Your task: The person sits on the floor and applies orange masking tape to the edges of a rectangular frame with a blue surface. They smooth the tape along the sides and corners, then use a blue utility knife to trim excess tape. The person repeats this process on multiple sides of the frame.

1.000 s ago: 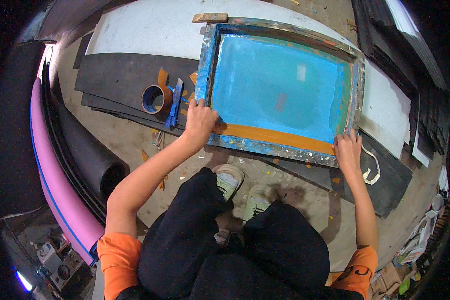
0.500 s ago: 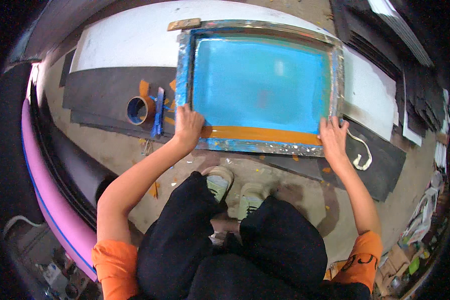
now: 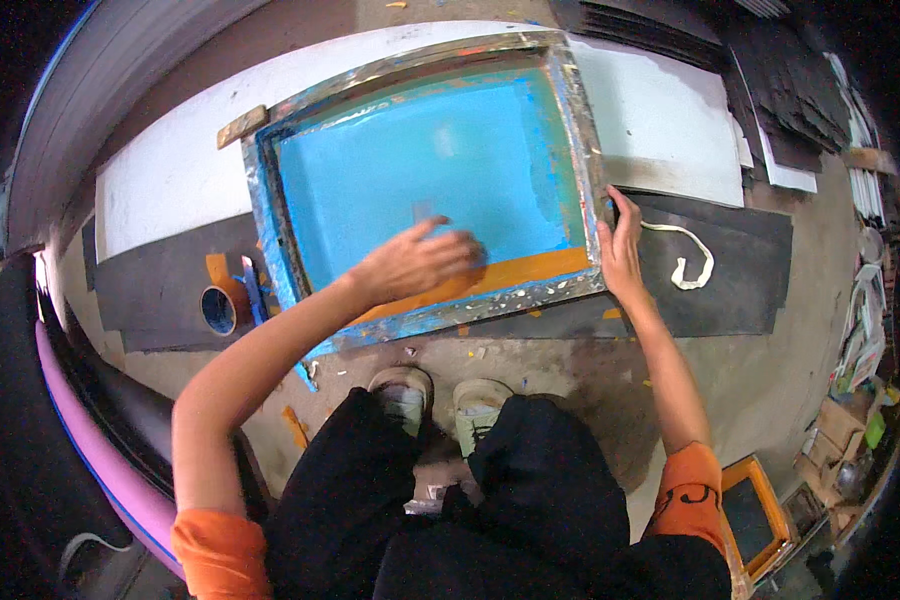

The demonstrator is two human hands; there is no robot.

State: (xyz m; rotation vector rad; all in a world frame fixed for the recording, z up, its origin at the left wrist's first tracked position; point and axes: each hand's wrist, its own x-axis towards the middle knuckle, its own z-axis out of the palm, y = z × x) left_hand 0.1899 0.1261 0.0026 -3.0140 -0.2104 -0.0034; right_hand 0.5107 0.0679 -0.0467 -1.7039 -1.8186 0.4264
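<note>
A paint-spattered screen-printing frame [image 3: 586, 130] with blue mesh [image 3: 370, 170] lies slantwise before me. Brown tape [image 3: 540, 268] runs along the mesh's near edge. Over that near part hovers my left hand [image 3: 420, 262], its fingers stretched out but slightly blurred, with nothing seen in them. I cannot tell whether it touches the mesh. At the near right corner my right hand [image 3: 620, 245] grips the frame's side, thumb on the inner side and fingers around the outer. A small wooden block [image 3: 242, 125] juts from the far left corner.
Left of the frame are a brown tape roll [image 3: 222, 306] and a blue-stained stick [image 3: 254, 288]. Under the frame lie a white board [image 3: 670, 120] and dark sheets [image 3: 740, 270]. A pale cord [image 3: 705, 255] curls at right. An orange-edged frame [image 3: 755, 515] stands lower right.
My left hand has let go of the frame's left side and moved right, over the mesh. The frame now sits more slanted, its right side farther away. My right hand still holds it.
</note>
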